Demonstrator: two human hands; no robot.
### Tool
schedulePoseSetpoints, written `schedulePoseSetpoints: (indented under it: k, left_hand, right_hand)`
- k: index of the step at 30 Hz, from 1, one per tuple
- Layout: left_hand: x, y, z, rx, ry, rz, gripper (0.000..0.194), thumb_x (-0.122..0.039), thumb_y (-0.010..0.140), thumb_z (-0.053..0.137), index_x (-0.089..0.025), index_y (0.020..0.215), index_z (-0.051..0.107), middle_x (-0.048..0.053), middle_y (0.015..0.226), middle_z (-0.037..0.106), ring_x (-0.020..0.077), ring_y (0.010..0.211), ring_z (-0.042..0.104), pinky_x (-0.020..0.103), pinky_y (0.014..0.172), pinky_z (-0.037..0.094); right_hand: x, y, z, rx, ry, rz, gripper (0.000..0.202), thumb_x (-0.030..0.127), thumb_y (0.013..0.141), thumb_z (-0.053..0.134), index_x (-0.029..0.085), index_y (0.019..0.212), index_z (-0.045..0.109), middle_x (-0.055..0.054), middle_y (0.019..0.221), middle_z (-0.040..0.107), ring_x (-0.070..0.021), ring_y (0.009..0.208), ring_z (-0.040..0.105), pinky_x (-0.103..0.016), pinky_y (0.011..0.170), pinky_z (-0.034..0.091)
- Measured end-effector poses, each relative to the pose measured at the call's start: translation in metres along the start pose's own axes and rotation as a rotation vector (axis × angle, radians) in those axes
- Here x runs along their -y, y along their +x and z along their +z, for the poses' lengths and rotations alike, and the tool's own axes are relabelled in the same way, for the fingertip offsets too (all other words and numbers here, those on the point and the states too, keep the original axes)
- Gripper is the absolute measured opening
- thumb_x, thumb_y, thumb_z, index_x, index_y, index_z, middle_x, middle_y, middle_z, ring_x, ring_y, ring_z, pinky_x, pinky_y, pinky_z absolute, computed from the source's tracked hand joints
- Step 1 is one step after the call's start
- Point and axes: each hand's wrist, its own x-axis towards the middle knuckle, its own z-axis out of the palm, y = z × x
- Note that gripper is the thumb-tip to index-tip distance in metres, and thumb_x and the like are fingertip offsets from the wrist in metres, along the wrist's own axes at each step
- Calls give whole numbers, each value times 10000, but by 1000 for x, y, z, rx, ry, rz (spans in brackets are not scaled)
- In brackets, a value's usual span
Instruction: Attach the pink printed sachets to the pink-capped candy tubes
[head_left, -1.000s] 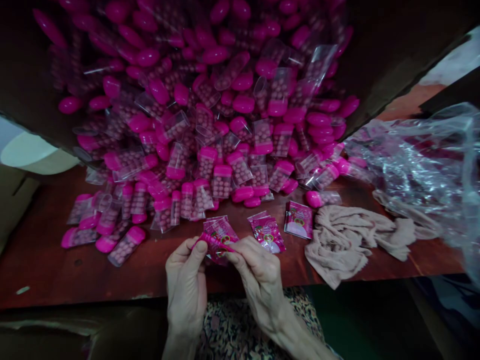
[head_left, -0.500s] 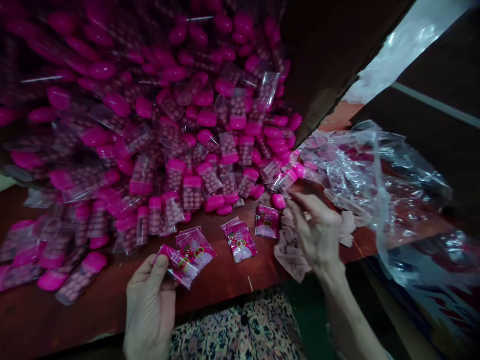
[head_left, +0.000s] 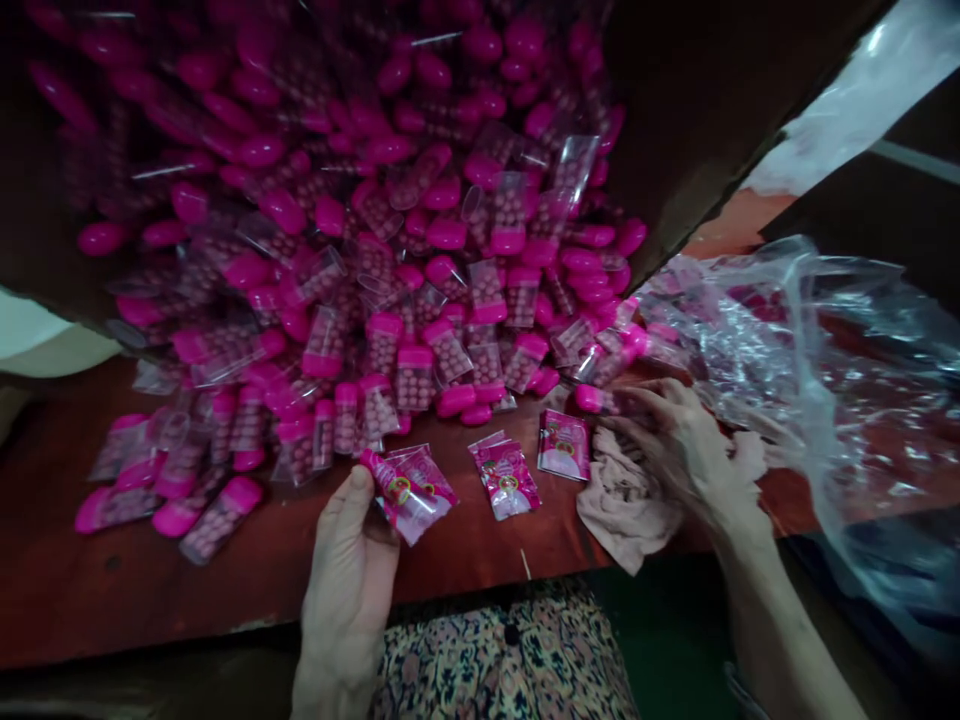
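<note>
My left hand [head_left: 352,560] pinches a pink printed sachet [head_left: 405,497] between thumb and fingers, over another sachet at the table's front. To its right, overlapping sachets [head_left: 508,480] and a further sachet [head_left: 564,445] lie flat. My right hand [head_left: 686,435] is over the far side of a crumpled beige cloth [head_left: 626,500], its fingers reaching toward a small pink-capped container [head_left: 590,398]; motion blur hides whether it holds anything. Behind them is a big heap of clear containers with pink caps and pale pink balls [head_left: 415,378].
Clear plastic bags [head_left: 817,380] spread over the right side of the reddish table [head_left: 480,555]. Dark box walls [head_left: 675,110] flank the heap. A pale rounded object [head_left: 52,335] is at the far left. Patterned fabric [head_left: 502,650] shows below the table edge.
The view has shifted, so the scene sits further right. My right hand has moved off the cloth's middle toward its far right side. My left hand keeps its sachet.
</note>
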Motion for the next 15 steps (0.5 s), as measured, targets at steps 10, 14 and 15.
schedulePoseSetpoints:
  k: [10,14,15]
  left_hand:
    - [0,-3,18,8,-95,3,102,-273,681,738,-187,714,695,2,710,711,124,636,649,237,656,538]
    - [2,-6,18,45,-61,35,166,-325,685,729,-183,767,701,15,758,721,142,688,658,264,693,537]
    - [2,-7,18,53,-50,51,175,-335,686,726,-182,767,699,13,753,720,138,685,656,260,697,534]
  right_hand:
    - [103,-43,7,13,84,-68,275,396,767,650,218,965,580,-44,890,633,-202,805,623,-369,725,512]
    - [147,-55,25,23,186,-132,261,273,756,669,196,976,551,-45,866,621,-191,808,615,-347,703,535]
    - [154,-57,29,16,212,-137,261,246,757,666,192,980,543,-46,861,615,-189,807,611,-343,701,539]
